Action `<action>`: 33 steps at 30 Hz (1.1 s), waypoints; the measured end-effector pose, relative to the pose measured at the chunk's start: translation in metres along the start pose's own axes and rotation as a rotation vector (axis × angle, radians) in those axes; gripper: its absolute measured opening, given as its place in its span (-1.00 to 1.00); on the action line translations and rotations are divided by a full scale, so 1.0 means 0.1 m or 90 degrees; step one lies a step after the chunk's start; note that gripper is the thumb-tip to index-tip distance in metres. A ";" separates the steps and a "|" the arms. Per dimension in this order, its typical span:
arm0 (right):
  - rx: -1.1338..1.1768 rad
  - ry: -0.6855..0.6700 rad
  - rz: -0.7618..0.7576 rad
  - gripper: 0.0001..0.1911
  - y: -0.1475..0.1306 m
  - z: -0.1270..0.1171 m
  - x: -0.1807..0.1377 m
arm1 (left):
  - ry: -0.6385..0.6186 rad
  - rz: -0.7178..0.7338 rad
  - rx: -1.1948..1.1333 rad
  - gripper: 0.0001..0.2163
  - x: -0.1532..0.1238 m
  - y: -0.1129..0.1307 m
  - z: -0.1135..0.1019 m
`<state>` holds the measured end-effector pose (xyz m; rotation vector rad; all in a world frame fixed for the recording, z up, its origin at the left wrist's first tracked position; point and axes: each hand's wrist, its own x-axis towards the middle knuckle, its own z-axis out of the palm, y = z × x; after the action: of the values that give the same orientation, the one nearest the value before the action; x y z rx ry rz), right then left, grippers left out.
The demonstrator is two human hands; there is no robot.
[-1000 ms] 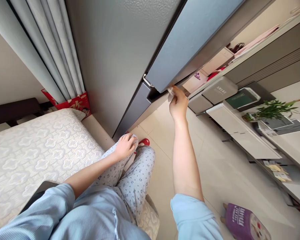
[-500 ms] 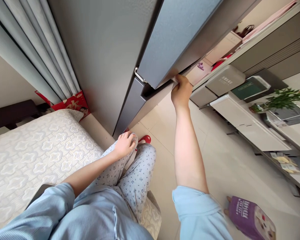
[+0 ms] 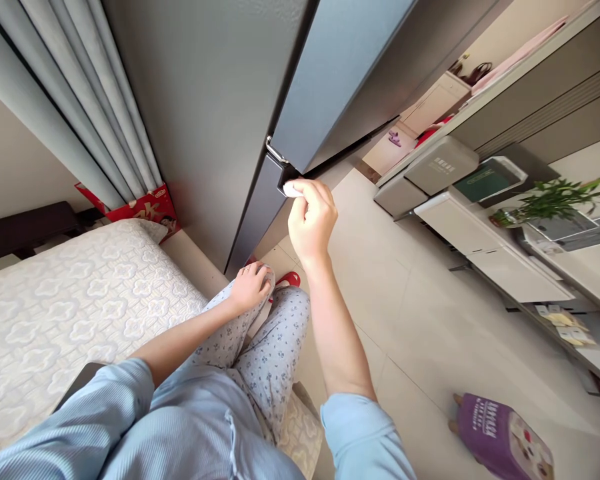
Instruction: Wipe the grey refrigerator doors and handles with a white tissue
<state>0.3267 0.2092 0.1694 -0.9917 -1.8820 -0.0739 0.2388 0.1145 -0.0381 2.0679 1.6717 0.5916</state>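
Observation:
My right hand (image 3: 311,220) is raised with its fingers pinched on a small white wad (image 3: 292,190), held against the lower left corner of the grey refrigerator's upper door (image 3: 330,73), just below the metal hinge (image 3: 275,152). My left hand (image 3: 251,285) rests on my knee with its fingers curled over the flowered trouser leg (image 3: 267,347). Below the hinge is the lower door (image 3: 257,213).
A bed with a white quilted mattress (image 3: 70,313) lies at the left, grey curtains (image 3: 75,100) behind it. A low white cabinet (image 3: 485,233) with a potted plant (image 3: 550,200) runs along the right. A purple bag (image 3: 500,440) lies on the tiled floor.
My right hand has moved left along the bottom edge of the upper door, from its right end to the hinge corner, and the door has swung closer to shut. My left hand stayed on the knee.

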 end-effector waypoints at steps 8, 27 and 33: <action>0.157 -0.015 -0.060 -0.52 0.12 -0.16 -0.11 | 0.017 0.002 0.001 -0.71 -0.02 -0.05 -0.01; -0.047 -0.027 0.044 -0.44 0.83 -0.05 0.09 | 0.010 0.007 0.011 -0.70 -0.07 -0.02 0.02; -0.029 -0.036 0.096 -0.47 1.17 -0.01 0.22 | 0.003 0.010 0.010 -0.70 -0.07 0.00 0.01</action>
<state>0.4006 0.3001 0.1465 -1.1745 -1.8579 -0.0004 0.2379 0.1076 -0.0399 2.0942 1.6698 0.5896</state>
